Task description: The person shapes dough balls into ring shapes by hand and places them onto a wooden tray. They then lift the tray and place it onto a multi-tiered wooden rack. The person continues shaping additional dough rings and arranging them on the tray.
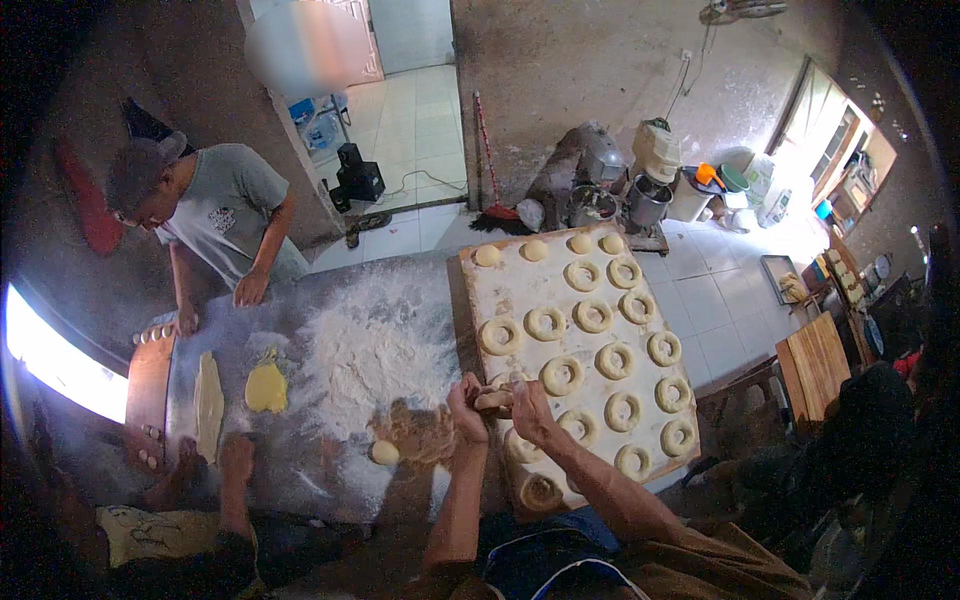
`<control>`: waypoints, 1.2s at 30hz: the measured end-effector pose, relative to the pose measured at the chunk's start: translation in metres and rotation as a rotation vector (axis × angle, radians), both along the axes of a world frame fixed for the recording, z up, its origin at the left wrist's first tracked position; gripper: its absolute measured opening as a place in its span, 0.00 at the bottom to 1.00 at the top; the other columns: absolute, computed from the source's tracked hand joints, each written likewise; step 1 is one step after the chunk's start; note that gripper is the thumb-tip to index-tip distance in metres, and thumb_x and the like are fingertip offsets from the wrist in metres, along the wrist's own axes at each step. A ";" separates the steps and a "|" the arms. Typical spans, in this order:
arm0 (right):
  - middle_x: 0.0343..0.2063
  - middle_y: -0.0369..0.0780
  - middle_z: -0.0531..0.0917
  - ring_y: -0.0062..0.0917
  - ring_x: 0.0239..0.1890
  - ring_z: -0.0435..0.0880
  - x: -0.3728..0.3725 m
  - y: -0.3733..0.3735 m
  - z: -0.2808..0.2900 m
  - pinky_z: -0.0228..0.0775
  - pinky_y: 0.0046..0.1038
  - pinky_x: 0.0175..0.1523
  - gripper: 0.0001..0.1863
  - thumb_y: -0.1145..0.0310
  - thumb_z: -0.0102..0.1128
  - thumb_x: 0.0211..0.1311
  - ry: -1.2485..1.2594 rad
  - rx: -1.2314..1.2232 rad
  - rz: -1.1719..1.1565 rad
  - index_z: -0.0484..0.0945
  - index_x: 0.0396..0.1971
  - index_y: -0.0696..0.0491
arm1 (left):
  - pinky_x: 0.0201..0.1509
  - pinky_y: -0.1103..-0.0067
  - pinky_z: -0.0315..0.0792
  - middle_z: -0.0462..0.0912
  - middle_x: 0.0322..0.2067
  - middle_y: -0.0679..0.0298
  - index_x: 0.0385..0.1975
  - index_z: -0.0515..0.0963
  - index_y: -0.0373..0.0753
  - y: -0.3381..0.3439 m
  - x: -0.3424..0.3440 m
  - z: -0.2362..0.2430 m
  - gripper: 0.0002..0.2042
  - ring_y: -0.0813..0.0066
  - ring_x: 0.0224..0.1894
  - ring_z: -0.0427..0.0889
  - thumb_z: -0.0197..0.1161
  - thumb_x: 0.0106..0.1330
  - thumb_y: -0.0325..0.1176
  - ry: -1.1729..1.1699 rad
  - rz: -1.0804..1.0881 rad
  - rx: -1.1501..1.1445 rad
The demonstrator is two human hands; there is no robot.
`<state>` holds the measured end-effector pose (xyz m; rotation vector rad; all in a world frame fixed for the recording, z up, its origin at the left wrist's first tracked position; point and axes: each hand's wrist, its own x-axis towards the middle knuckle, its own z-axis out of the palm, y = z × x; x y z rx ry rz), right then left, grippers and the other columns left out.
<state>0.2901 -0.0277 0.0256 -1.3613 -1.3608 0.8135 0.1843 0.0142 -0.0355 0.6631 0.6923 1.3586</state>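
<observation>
My left hand [468, 405] and my right hand [529, 410] are closed on a piece of dough [494, 399] between them, over the left part of a floured board [640, 440]. Rows of dough rings [562, 375] lie on the board, with several round dough balls [535, 250] along its far edge. Left of my hands, a heap of flour [365, 360] is spread on the table [290, 480], and a single dough ball [384, 452] lies near it.
A co-worker [220, 210] leans over the table's far left. Another worker's hands [237, 460] are near yellow dough [267, 388] and a flattened strip [208, 405]. A broom [495, 210], buckets [648, 200] and a machine [600, 160] stand by the back wall. Wooden boards [810, 370] are at right.
</observation>
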 end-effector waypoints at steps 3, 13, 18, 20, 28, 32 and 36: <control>0.11 0.51 0.68 0.44 0.13 0.65 0.030 0.014 -0.006 0.60 0.41 0.22 0.25 0.59 0.35 0.68 -0.248 -0.203 0.150 0.73 0.24 0.65 | 0.28 0.76 0.64 0.71 0.21 0.62 0.33 0.71 0.33 0.027 0.014 -0.085 0.17 0.72 0.24 0.69 0.46 0.66 0.44 0.505 0.066 0.204; 0.21 0.53 0.75 0.42 0.22 0.70 0.102 0.060 -0.039 0.64 0.38 0.30 0.26 0.53 0.36 0.68 -0.127 -0.108 0.104 0.73 0.31 0.63 | 0.33 0.72 0.63 0.71 0.26 0.66 0.31 0.71 0.34 0.065 0.088 -0.040 0.13 0.73 0.29 0.68 0.47 0.66 0.39 0.478 0.065 0.130; 0.17 0.49 0.72 0.33 0.21 0.72 0.130 0.085 -0.019 0.65 0.35 0.29 0.33 0.44 0.32 0.67 -0.220 -0.017 0.196 0.69 0.33 0.65 | 0.46 0.73 0.65 0.73 0.34 0.64 0.37 0.72 0.35 0.079 0.104 -0.027 0.14 0.71 0.40 0.70 0.47 0.67 0.42 0.673 0.095 0.113; 0.15 0.49 0.72 0.36 0.20 0.72 0.139 0.094 -0.019 0.65 0.37 0.28 0.33 0.44 0.30 0.67 -0.286 -0.083 0.237 0.70 0.34 0.63 | 0.47 0.74 0.66 0.75 0.35 0.62 0.36 0.74 0.34 0.092 0.097 -0.074 0.16 0.70 0.41 0.72 0.47 0.67 0.42 0.808 0.246 0.077; 0.12 0.50 0.69 0.48 0.16 0.70 0.174 0.130 -0.042 0.62 0.41 0.24 0.27 0.50 0.37 0.66 -0.474 0.143 0.175 0.73 0.24 0.59 | 0.39 0.75 0.67 0.73 0.29 0.64 0.31 0.70 0.37 0.136 0.159 -0.015 0.16 0.72 0.35 0.72 0.43 0.67 0.44 0.245 -0.053 0.018; 0.12 0.47 0.70 0.38 0.14 0.70 0.186 0.140 -0.027 0.63 0.34 0.22 0.16 0.60 0.51 0.60 -0.345 0.032 0.098 0.73 0.26 0.60 | 0.38 0.76 0.68 0.73 0.27 0.65 0.30 0.69 0.38 0.182 0.134 0.009 0.15 0.72 0.33 0.72 0.41 0.68 0.43 0.216 -0.659 0.155; 0.18 0.42 0.77 0.24 0.18 0.71 0.193 0.149 -0.020 0.66 0.29 0.25 0.12 0.68 0.60 0.54 0.160 0.043 0.221 0.73 0.30 0.62 | 0.44 0.71 0.69 0.72 0.34 0.54 0.36 0.69 0.35 0.167 0.152 -0.067 0.10 0.60 0.35 0.73 0.48 0.65 0.36 0.663 0.124 0.392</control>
